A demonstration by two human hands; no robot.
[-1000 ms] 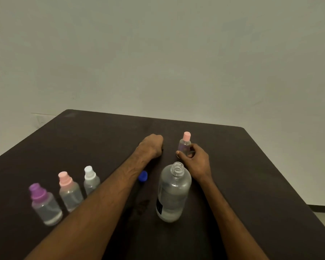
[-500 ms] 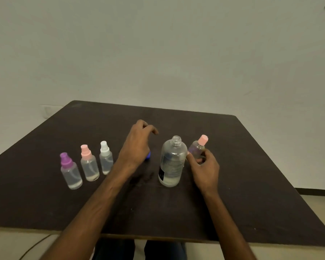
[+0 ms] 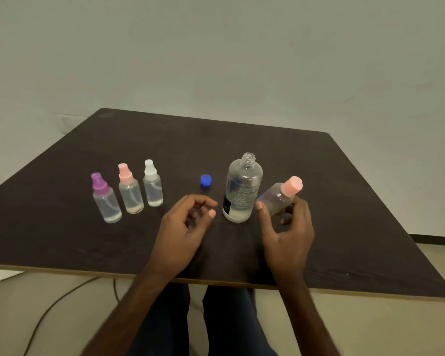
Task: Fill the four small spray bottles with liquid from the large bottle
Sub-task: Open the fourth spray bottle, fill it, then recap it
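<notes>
Uncapped large bottle [image 3: 243,191] upright mid-table, three small spray bottles [image 3: 130,194] rowed nearer left edge, pink-capped fourth bottle [image 3: 278,197] tilted in right hand [image 3: 288,242]

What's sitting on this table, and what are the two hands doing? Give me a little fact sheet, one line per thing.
table: dark top, near edge in view
large bottle: upright, mouth open, cap off
blue cap: on the table, left of the large bottle
purple-topped spray bottle: upright, leftmost in a row
pink-topped spray bottle: upright, middle of the row
white-topped spray bottle: upright, right end of the row
fourth small bottle: pink cap on, tilted
right hand: grips the fourth small bottle
left hand: fingers loosely curled, holds nothing
</notes>
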